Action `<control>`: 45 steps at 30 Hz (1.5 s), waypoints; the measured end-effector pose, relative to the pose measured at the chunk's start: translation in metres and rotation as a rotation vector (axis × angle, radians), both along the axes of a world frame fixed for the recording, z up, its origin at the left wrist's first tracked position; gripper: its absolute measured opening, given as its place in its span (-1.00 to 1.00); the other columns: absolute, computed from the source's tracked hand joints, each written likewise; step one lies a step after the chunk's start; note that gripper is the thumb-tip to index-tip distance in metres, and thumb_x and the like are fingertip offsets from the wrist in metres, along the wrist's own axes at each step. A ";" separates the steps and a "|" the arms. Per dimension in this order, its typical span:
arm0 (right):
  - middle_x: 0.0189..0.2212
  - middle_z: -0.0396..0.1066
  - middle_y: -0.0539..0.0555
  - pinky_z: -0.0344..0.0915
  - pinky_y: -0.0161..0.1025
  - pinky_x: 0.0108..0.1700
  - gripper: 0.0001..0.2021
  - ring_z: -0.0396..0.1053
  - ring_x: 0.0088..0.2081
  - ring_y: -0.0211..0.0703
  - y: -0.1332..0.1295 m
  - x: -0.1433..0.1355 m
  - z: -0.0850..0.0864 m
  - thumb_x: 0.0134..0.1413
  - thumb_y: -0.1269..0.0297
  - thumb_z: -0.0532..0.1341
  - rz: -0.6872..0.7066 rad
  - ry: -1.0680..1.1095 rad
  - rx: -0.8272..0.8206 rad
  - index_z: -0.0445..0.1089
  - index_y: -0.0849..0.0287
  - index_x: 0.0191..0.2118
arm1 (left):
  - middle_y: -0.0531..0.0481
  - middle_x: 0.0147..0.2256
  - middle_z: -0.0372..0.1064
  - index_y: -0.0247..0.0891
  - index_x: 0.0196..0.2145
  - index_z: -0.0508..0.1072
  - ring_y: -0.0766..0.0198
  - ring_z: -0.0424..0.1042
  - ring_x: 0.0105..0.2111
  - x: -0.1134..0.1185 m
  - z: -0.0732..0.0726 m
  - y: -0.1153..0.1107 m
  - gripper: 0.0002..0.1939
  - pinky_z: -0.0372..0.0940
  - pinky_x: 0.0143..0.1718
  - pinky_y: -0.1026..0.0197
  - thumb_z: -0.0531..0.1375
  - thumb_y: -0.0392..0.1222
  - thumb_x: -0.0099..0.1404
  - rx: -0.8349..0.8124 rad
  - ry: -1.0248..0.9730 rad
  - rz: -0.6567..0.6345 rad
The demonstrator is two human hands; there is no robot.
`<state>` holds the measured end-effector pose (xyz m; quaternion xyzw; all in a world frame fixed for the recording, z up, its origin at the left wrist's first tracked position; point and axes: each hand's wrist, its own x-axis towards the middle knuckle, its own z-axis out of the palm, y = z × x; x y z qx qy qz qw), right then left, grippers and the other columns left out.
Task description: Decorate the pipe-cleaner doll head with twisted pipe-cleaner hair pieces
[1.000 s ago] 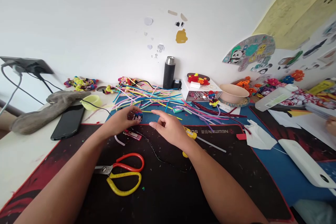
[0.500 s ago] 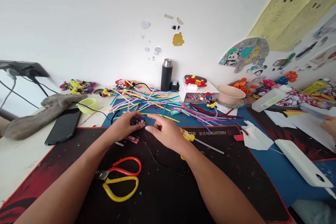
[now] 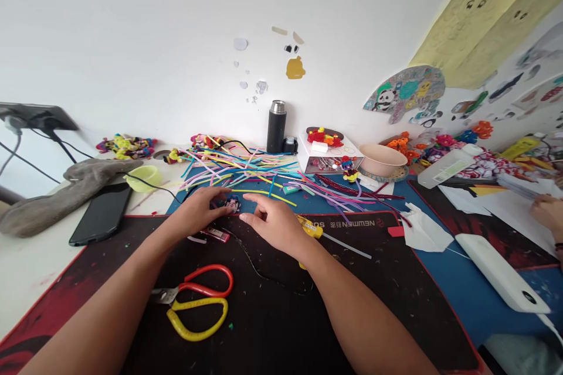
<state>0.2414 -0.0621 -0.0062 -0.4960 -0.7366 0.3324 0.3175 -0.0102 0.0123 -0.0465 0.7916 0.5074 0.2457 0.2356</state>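
A small dark, pink and white figure [image 3: 232, 204] lies at the back edge of the black mat [image 3: 272, 328], between my two hands. My left hand [image 3: 197, 209] is curved at its left side, fingers around it and seemingly touching it. Just right of the figure, my right hand [image 3: 275, 222] has thumb and index finger apart with nothing between them. Scissors with one red and one yellow handle [image 3: 197, 319] lie in front of my left hand. A yellow glue gun [image 3: 310, 227] is partly hidden behind my right hand.
Colourful pipe cleaners [image 3: 246, 170] spread behind my hands. A black flask [image 3: 276, 129], a white box [image 3: 329, 155] and a pink bowl [image 3: 382, 159] stand near the wall. A phone [image 3: 101, 214] lies left, a white power bank [image 3: 501, 272] right. Another person's hand [image 3: 545, 214] shows at the right edge.
The whole view has shifted slightly. My right thumb and index finger stand a little farther from the figure, and more of the figure shows.
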 end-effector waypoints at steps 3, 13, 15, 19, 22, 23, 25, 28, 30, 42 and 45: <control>-0.42 0.49 -0.07 0.21 -0.24 -0.24 -0.53 0.36 -0.39 -0.19 0.000 0.001 0.003 0.37 0.13 0.35 -0.012 0.001 -0.002 0.49 0.04 0.32 | -0.22 0.07 0.64 -0.14 0.09 0.65 -0.20 0.56 0.06 -0.012 0.007 0.004 -0.30 0.40 0.13 -0.07 0.36 0.42 0.21 -0.003 -0.071 0.087; -0.42 0.51 -0.04 0.22 -0.23 -0.29 -0.68 0.38 -0.41 -0.18 0.006 0.008 -0.003 0.39 0.11 0.31 -0.067 0.140 0.066 0.59 0.04 0.16 | -0.11 -0.09 0.68 -0.12 -0.02 0.66 -0.05 0.61 -0.17 0.027 0.089 0.019 -0.63 0.44 -0.07 0.05 0.16 0.04 0.41 0.112 0.309 0.074; -0.44 0.51 -0.05 0.21 -0.24 -0.30 -0.72 0.39 -0.42 -0.18 0.008 0.009 -0.006 0.39 0.11 0.31 -0.078 0.157 0.078 0.61 0.04 0.10 | -0.11 -0.12 0.69 -0.13 -0.10 0.69 -0.05 0.61 -0.15 0.050 0.083 0.036 -0.70 0.43 -0.07 0.08 0.18 -0.08 0.35 0.112 0.383 0.014; -0.43 0.51 -0.05 0.20 -0.25 -0.30 -0.76 0.41 -0.41 -0.20 0.012 0.010 -0.010 0.41 0.10 0.30 -0.094 0.167 0.106 0.63 0.05 0.02 | -0.20 -0.15 0.70 -0.17 -0.19 0.70 -0.12 0.60 -0.08 0.081 0.049 0.074 -0.72 0.40 -0.03 0.04 0.17 -0.18 0.29 0.124 0.494 -0.046; -0.40 0.54 -0.04 0.22 -0.26 -0.29 -0.76 0.43 -0.38 -0.19 0.011 0.010 -0.008 0.44 0.07 0.28 -0.106 0.138 0.098 0.62 0.03 0.03 | -0.27 -0.09 0.69 -0.18 -0.14 0.69 -0.13 0.60 -0.04 0.089 0.025 0.094 -0.70 0.39 -0.04 0.04 0.18 -0.17 0.29 0.135 0.551 -0.048; -0.39 0.54 -0.04 0.21 -0.26 -0.29 -0.75 0.43 -0.38 -0.20 0.010 0.010 -0.007 0.44 0.06 0.28 -0.112 0.126 0.093 0.62 0.02 0.03 | -0.29 -0.09 0.68 -0.18 -0.15 0.69 -0.14 0.60 -0.04 0.089 0.019 0.099 -0.71 0.39 -0.05 0.04 0.19 -0.16 0.29 0.137 0.567 -0.047; -0.37 0.56 -0.05 0.22 -0.27 -0.29 -0.75 0.44 -0.37 -0.20 0.008 0.009 -0.003 0.44 0.05 0.29 -0.099 0.110 0.075 0.61 0.01 0.06 | -0.32 -0.10 0.68 -0.20 -0.17 0.68 -0.16 0.60 -0.07 0.090 0.012 0.106 -0.73 0.40 -0.08 0.03 0.19 -0.14 0.30 0.140 0.592 -0.050; -0.39 0.56 -0.06 0.23 -0.27 -0.27 -0.78 0.44 -0.36 -0.21 0.003 0.006 0.007 0.41 0.10 0.33 -0.078 0.106 0.053 0.63 0.02 0.03 | -0.33 -0.14 0.67 -0.20 -0.22 0.66 -0.18 0.59 -0.08 0.090 0.011 0.111 -0.75 0.39 -0.08 0.01 0.17 -0.15 0.31 0.152 0.619 -0.075; -0.39 0.55 -0.06 0.24 -0.27 -0.25 -0.80 0.44 -0.37 -0.20 0.000 0.005 0.015 0.41 0.11 0.33 -0.069 0.101 0.027 0.63 0.03 0.01 | -0.31 -0.14 0.66 -0.19 -0.24 0.65 -0.18 0.58 -0.04 0.090 0.014 0.111 -0.77 0.39 -0.07 0.01 0.16 -0.17 0.32 0.161 0.634 -0.098; -0.47 0.47 -0.05 0.21 -0.25 -0.34 -0.83 0.39 -0.44 -0.20 0.008 0.010 0.013 0.40 0.16 0.32 -0.096 0.241 0.021 0.63 0.07 -0.04 | -0.27 -0.02 0.55 -0.18 -0.10 0.62 -0.14 0.55 0.02 0.080 0.033 0.099 -0.73 0.36 -0.03 0.02 0.12 -0.24 0.40 0.202 0.669 -0.154; -0.47 0.47 -0.06 0.19 -0.25 -0.34 -0.83 0.37 -0.44 -0.22 0.008 0.009 0.008 0.38 0.17 0.33 -0.099 0.236 0.044 0.64 0.07 -0.05 | -0.23 -0.06 0.58 -0.15 -0.16 0.65 -0.11 0.56 -0.01 0.076 0.030 0.103 -0.73 0.35 -0.05 0.04 0.13 -0.21 0.40 0.185 0.681 -0.197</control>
